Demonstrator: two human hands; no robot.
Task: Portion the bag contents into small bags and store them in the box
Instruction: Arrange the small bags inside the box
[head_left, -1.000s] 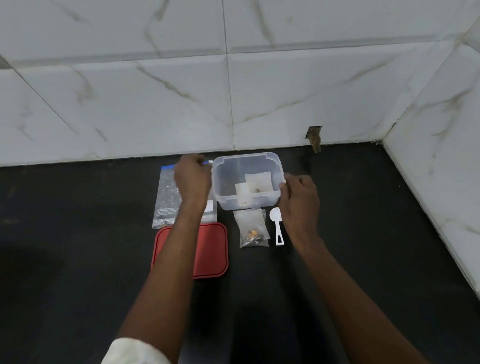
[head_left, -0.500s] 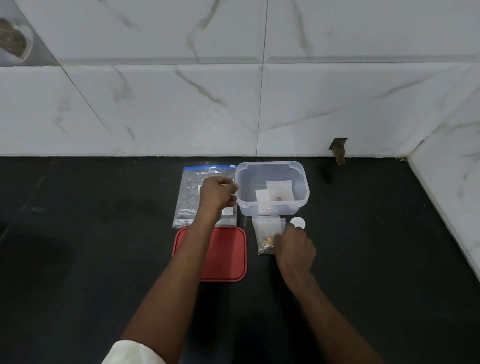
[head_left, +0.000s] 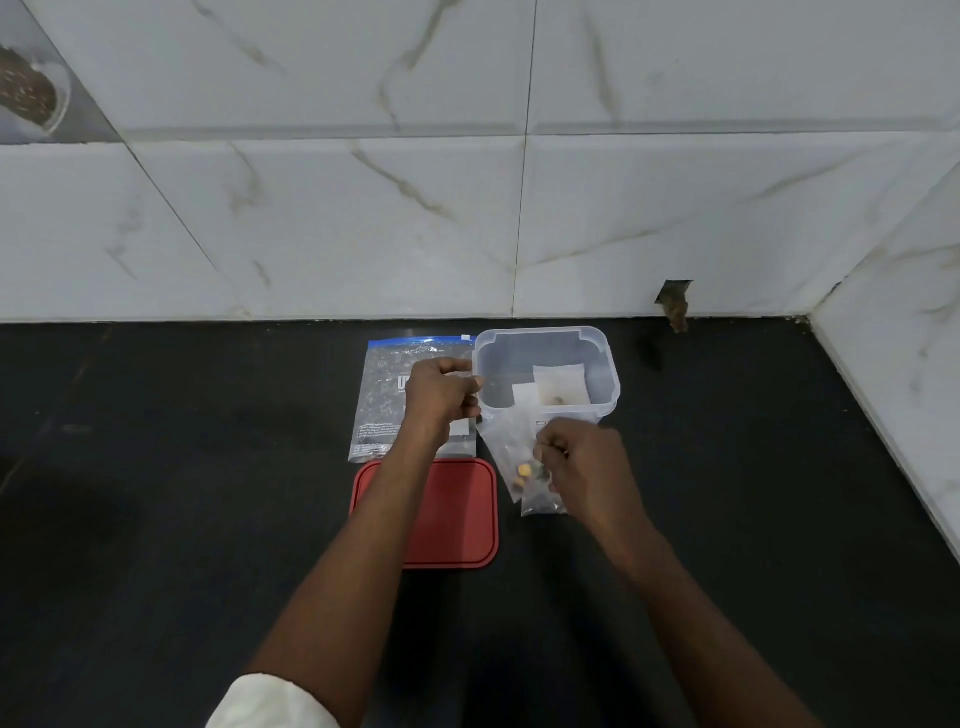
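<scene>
With your right hand pinching the small filled bag just in front of the clear box, lift it by its top over the near wall, while your left hand, curled shut at the box's left rim, steadies it.

We see the box at the back of the desk, near the wall, the large bag just left of it, the lid in front of that bag, and small bags inside the box.
</scene>
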